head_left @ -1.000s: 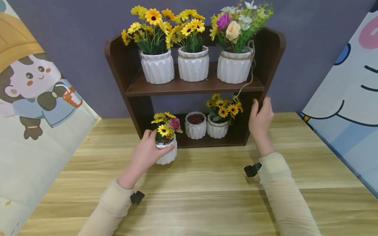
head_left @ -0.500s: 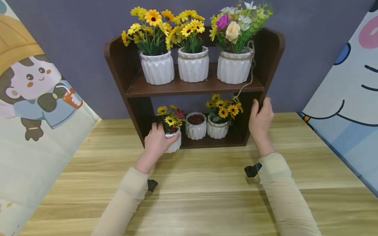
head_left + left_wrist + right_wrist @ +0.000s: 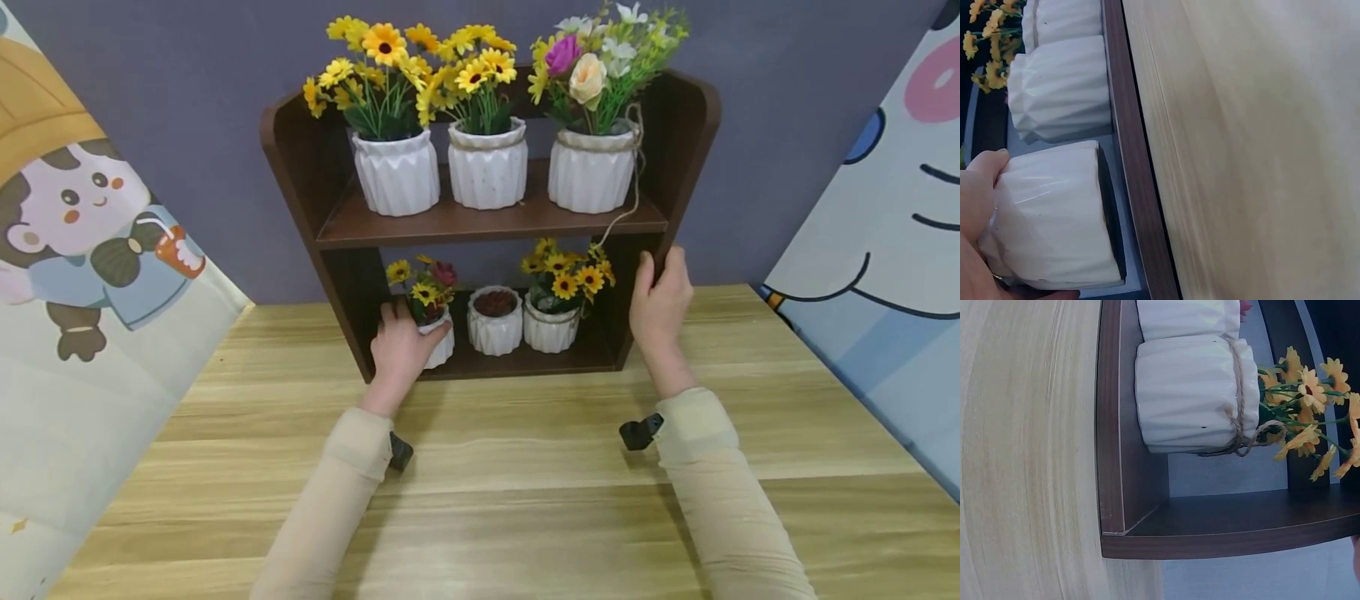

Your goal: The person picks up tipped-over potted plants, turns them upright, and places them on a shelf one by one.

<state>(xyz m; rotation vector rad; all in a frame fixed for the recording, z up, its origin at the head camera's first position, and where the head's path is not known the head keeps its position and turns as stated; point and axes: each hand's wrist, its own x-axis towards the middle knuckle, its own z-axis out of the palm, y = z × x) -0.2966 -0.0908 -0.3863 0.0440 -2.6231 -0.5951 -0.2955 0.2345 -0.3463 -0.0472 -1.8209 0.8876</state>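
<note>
My left hand (image 3: 401, 350) grips a white ribbed flower pot (image 3: 1054, 215) by its rim, thumb on the near side. Yellow daisies and a dark pink rose (image 3: 444, 273) rise from it. The pot is inside the lower shelf at its left end, its base close over the board in the left wrist view. At the other side, my right hand (image 3: 662, 304) holds the right side panel of the dark brown shelf (image 3: 495, 223). Beside the held pot stand a white pot with brown filling (image 3: 495, 323) and a pot of yellow daisies (image 3: 553, 329) tied with twine.
Three larger white pots stand on the upper shelf: two with yellow daisies (image 3: 397, 175) (image 3: 489, 167) and one with mixed flowers (image 3: 592, 171). The shelf sits on a wood-grain table (image 3: 525, 483) against a grey wall (image 3: 187, 100). Cartoon panels (image 3: 97, 225) flank both sides.
My left hand has carried the flower pot from in front of the shelf back into the left end of the lower compartment. The right hand stays on the side panel.
</note>
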